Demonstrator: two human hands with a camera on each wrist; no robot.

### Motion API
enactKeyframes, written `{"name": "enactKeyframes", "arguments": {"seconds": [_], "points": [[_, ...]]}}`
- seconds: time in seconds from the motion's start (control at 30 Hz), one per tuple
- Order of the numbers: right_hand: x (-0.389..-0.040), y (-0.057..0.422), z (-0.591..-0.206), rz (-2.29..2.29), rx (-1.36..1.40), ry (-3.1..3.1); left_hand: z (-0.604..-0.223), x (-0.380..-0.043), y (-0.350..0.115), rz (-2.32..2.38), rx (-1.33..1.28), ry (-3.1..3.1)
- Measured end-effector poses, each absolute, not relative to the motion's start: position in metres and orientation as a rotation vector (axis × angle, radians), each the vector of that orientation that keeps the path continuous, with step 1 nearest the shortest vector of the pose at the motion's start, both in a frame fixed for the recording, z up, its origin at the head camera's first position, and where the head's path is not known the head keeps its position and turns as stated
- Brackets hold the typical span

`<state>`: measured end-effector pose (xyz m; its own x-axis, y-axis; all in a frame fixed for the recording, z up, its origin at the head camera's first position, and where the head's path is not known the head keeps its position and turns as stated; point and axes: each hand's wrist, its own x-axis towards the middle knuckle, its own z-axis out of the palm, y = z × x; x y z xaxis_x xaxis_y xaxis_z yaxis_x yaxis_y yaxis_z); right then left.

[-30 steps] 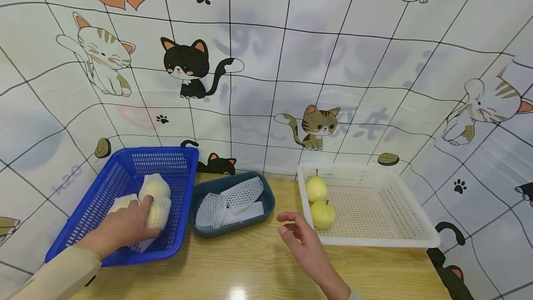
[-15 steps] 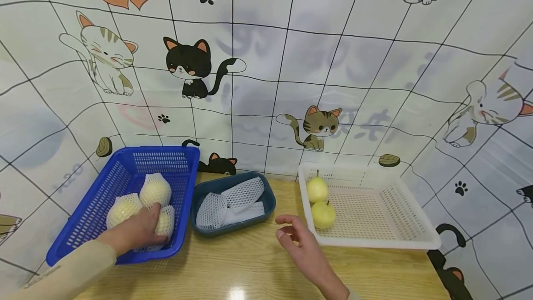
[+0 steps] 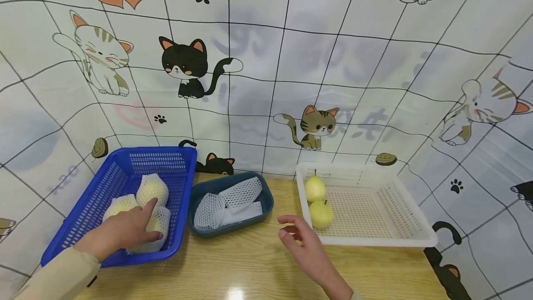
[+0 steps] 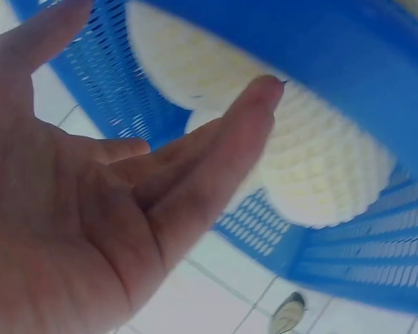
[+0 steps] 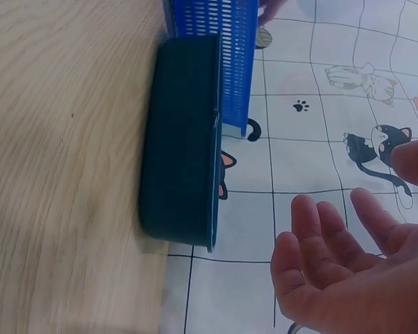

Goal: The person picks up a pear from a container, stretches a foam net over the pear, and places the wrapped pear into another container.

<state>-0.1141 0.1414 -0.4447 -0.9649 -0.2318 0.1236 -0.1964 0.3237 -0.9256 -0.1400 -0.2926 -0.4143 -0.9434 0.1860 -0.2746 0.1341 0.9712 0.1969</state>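
My left hand (image 3: 122,231) is over the blue plastic basket (image 3: 188,193) at the left, thumb spread away from an extended index finger. Below it sit three pale yellow pears in white foam nets; the back pear (image 3: 152,190) shows most, and the other two are partly hidden by the hand. In the left wrist view the fingers of the hand (image 4: 125,202) overlap the netted pears (image 4: 320,163) without closing round one. My right hand (image 3: 306,249) hovers, holding nothing, fingers loosely bent, beside the white basket (image 3: 374,241).
Between the baskets, a dark teal tub (image 3: 233,229) holds several white foam nets (image 3: 209,212). Two bare yellow-green pears (image 3: 321,214) stand at the white basket's left end. A cat-print sheet (image 3: 250,82) hangs behind the wooden table (image 3: 216,272).
The left hand let go of the front-right netted pear after shifting it right and toward the front within the blue basket. My right hand stays nearly still.
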Motion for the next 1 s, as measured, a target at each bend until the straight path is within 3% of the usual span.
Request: {"name": "enactKeyframes", "arguments": {"seconds": [0.23, 0.53, 1.0], "points": [[-0.115, 0.156, -0.439, -1.770, -0.339, 2.555, -0.398, -0.136, -0.270, 0.182, 0.275, 3.028], [-0.117, 0.186, -0.430, -1.773, -0.300, 2.640, -0.386, -0.128, -0.219, 0.461, 0.397, 3.297], [-0.135, 0.234, -0.419, -1.545, -0.227, 2.926, -0.417, -0.120, -0.154, 0.960, 0.592, 3.439]]}}
